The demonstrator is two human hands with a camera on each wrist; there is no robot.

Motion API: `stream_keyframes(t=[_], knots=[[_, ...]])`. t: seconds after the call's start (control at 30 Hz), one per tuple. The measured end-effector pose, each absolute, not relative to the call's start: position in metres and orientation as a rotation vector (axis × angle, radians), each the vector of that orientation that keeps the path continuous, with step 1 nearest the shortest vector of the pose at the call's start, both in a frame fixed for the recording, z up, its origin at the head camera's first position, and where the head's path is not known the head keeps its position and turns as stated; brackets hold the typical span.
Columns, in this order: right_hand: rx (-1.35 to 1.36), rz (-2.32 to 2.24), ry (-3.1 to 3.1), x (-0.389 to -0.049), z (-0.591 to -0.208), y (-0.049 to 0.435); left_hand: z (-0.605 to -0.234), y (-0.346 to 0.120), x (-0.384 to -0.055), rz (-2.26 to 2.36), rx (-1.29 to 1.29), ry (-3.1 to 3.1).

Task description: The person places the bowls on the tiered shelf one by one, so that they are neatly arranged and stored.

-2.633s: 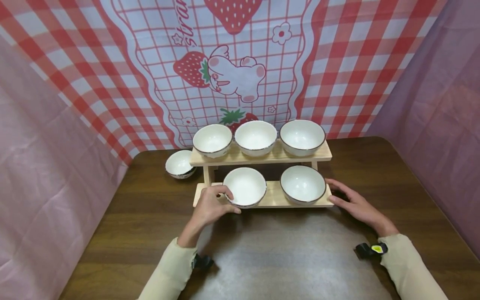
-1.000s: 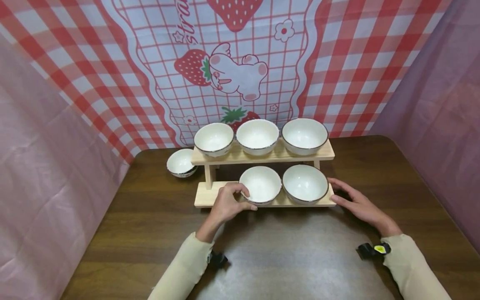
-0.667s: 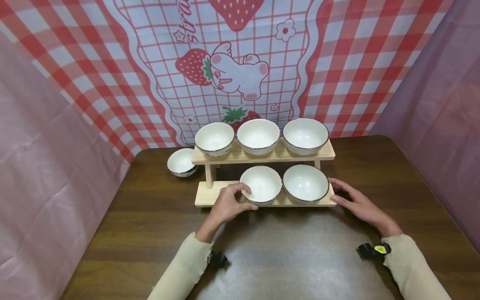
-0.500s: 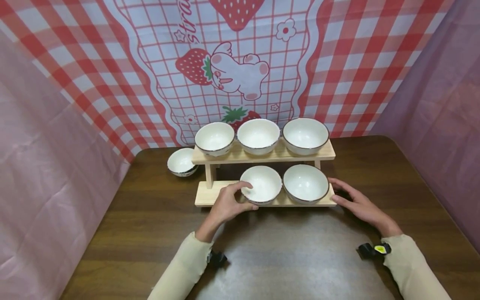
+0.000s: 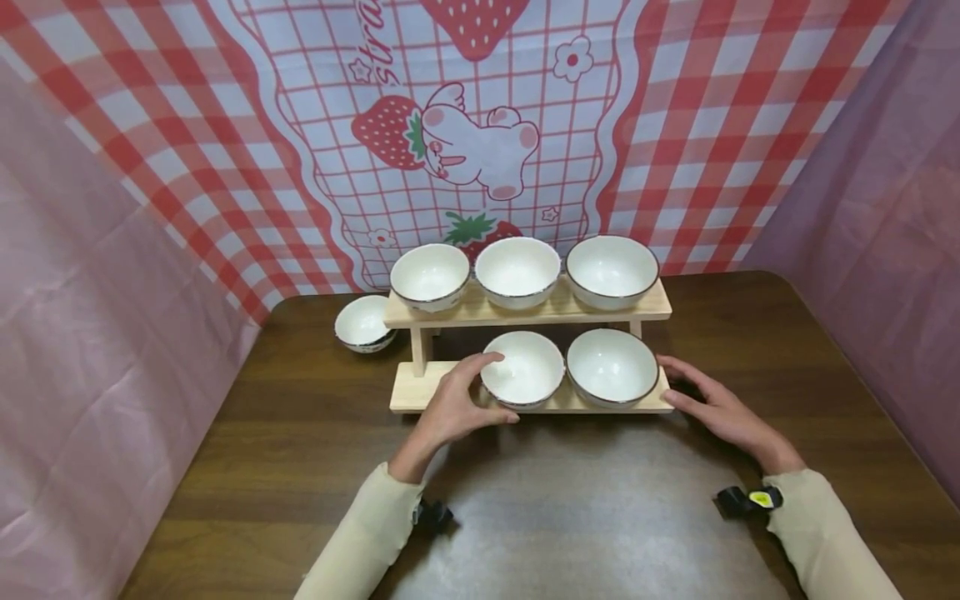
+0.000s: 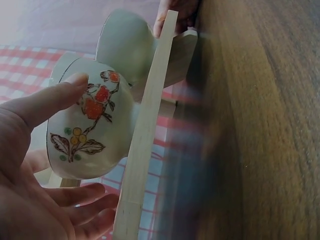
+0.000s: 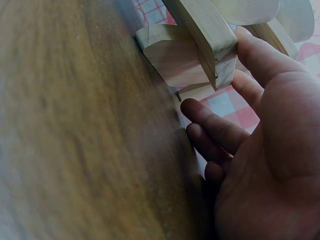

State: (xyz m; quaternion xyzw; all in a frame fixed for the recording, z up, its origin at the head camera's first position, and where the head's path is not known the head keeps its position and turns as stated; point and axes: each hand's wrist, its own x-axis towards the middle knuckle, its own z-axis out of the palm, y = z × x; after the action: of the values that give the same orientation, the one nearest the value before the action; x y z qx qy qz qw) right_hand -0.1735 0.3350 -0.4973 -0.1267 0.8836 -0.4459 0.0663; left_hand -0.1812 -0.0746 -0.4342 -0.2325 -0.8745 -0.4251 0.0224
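Observation:
In the head view my left hand (image 5: 453, 408) is around the left side of a white bowl (image 5: 525, 375) on the lower shelf of a wooden two-tier rack (image 5: 412, 390). Its fingers are spread and loose. In the left wrist view the bowl (image 6: 92, 135) shows painted red fruit and leaves; the thumb lies at its wall, and whether it touches is unclear. My right hand (image 5: 723, 417) is at the rack's right end. In the right wrist view its thumb and a finger touch the end of the shelf board (image 7: 207, 37). A dark-rimmed bowl (image 5: 611, 375) stands beside the first one.
Three bowls line the upper shelf: a left one (image 5: 430, 279), a middle one (image 5: 517, 273) and a right one (image 5: 612, 272). Nested bowls (image 5: 363, 323) stand on the brown table (image 5: 285, 417) left of the rack. A checked strawberry cloth (image 5: 480, 158) hangs behind.
The left hand has slid the lower-left bowl rightward along the shelf, close to its neighbour. Its fingers have since loosened and its index finger has lifted from the rim. The right hand has stayed put.

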Motion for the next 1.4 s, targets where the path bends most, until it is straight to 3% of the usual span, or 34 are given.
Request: stream_keyframes(t=[0.73, 1.4], knots=[[-0.387, -1.341, 2.674, -0.174, -0.498, 0.334, -0.423, -0.100, -0.178, -1.375, -0.713, -2.658], [-0.462, -1.406, 2.679, -0.173, -0.500, 0.334, -0.418, -0.140, -0.173, -1.330, -0.509, -2.660]])
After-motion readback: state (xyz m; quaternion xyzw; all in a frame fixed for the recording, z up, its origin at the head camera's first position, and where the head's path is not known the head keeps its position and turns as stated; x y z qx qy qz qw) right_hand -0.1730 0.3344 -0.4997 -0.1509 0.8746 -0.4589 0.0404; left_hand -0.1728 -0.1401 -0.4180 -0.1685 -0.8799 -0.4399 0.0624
